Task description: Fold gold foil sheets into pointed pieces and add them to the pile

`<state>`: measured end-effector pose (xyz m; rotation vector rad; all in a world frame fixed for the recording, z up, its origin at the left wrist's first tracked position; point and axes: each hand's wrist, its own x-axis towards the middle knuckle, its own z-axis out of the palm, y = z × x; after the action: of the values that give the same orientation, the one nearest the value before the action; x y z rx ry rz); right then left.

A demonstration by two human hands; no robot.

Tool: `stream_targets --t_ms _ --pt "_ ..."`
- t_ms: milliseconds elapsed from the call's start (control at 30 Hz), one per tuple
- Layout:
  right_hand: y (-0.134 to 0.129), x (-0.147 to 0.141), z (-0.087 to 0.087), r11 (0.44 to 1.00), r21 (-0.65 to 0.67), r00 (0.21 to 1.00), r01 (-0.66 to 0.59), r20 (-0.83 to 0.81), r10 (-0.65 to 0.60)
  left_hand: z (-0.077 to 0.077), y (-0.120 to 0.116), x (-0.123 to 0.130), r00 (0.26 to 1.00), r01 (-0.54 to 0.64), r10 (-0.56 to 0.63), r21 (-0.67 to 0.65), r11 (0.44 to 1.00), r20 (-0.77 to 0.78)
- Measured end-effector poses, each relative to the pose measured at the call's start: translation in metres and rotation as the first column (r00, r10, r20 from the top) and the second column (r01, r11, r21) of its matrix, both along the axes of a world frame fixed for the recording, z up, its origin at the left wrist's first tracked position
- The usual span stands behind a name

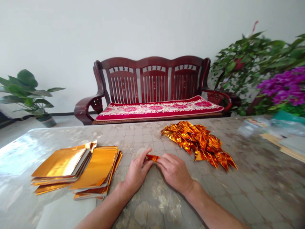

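Between my two hands is a small folded piece of shiny orange-gold foil paper (153, 157), held just above the table. My left hand (137, 168) pinches its left end between thumb and fingers. The fingers of my right hand (175, 171) are closed on its right end and partly hide it. Left of my hands lie two stacks of flat gold foil paper sheets (95, 167), some with grey-white backs showing. Beyond my right hand spreads a heap of pointed, folded gold foil pieces (190, 136).
The table (152, 203) has a patterned, glossy cover. Plastic bags (254, 124) and flat card-like pieces (286, 148) lie at its right side. Behind it stands a dark red wooden bench (154, 79) with a red floral cushion (157, 108). Potted plants (28, 92) flank the bench.
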<state>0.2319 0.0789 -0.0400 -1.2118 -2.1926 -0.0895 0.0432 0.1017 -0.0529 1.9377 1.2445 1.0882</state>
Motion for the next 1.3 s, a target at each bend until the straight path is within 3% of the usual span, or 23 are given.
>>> stream_targets --t_ms 233,500,767,867,1100,1300 --pt "-0.005 -0.008 0.004 1.0 -0.006 0.997 -0.014 0.08 0.014 0.002 0.0 0.003 0.987 -0.093 0.103 -0.083 0.992 0.122" --pt "-0.006 -0.01 0.004 0.998 -0.055 0.999 -0.028 0.027 0.03 -0.004 0.005 0.003 0.987 -0.142 0.148 -0.108 0.984 0.056" --pt "-0.001 -0.009 -0.001 0.997 -0.065 0.998 -0.044 0.032 0.046 0.013 0.005 0.004 0.954 -0.154 0.124 -0.092 0.984 -0.273" --pt "-0.001 -0.009 -0.001 0.995 -0.081 0.998 -0.057 -0.009 0.057 0.015 0.005 0.004 0.943 -0.14 0.113 -0.066 0.988 -0.314" --pt "0.003 -0.009 -0.008 0.954 -0.282 0.947 0.103 -0.266 -0.181 0.012 0.003 0.005 0.951 -0.147 0.118 -0.082 0.986 -0.285" --pt "0.012 -0.01 -0.011 0.945 -0.317 0.918 0.083 -0.345 -0.196 0.014 0.002 0.006 0.962 -0.174 0.139 -0.135 0.976 -0.235"
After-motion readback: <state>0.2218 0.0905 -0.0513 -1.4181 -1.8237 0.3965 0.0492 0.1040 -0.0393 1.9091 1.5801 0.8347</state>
